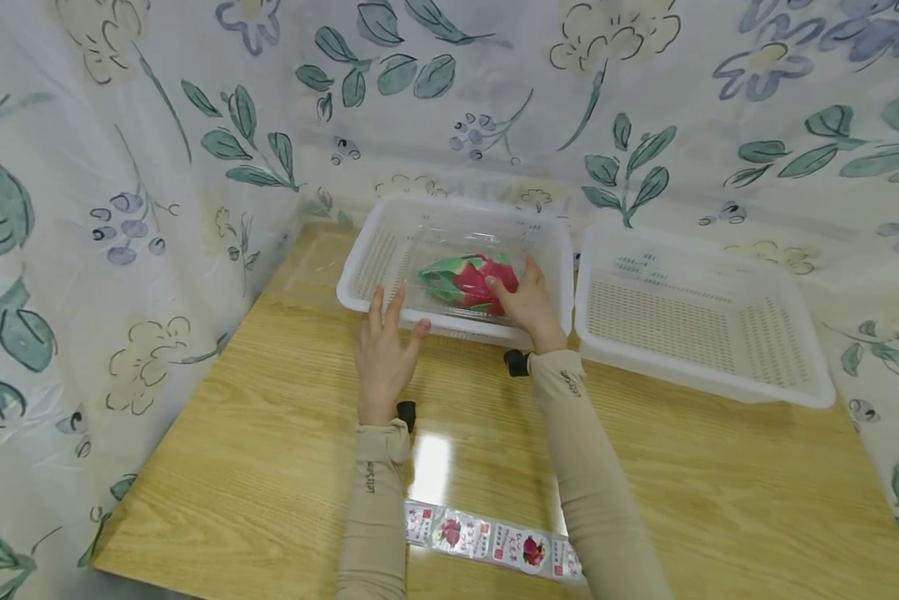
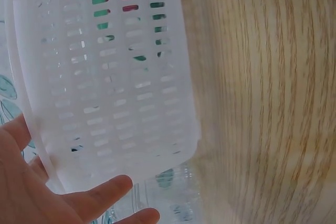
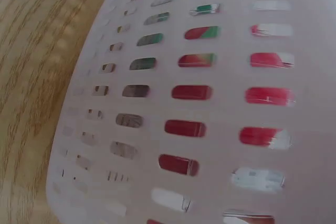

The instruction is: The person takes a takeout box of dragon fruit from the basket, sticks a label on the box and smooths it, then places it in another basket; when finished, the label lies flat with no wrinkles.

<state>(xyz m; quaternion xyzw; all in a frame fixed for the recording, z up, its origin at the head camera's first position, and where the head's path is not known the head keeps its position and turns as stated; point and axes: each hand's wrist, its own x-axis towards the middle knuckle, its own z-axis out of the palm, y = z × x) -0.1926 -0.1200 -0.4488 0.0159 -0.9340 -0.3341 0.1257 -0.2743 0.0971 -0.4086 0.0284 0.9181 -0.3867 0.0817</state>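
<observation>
A red and green dragon fruit [image 1: 460,279] lies in a clear plastic box [image 1: 449,242] inside the left white basket [image 1: 456,321]. My right hand [image 1: 531,304] reaches over that basket's front right rim, its thumb over the fruit end of the box. Whether it grips the box is not clear, and the right wrist view shows only the slotted wall, with red and green behind it. At the basket's front left corner is my left hand [image 1: 384,358], fingers spread and extended about the rim. The left wrist view shows the fingers [image 2: 100,195] near the basket wall.
To the right stands a second white slotted basket [image 1: 659,325]. Clear plastic [image 1: 314,262] lies left of the first basket. A strip of dragon fruit labels [image 1: 494,542] is near the front of the wooden table [image 1: 269,450]. A flowered curtain [image 1: 494,75] hangs behind.
</observation>
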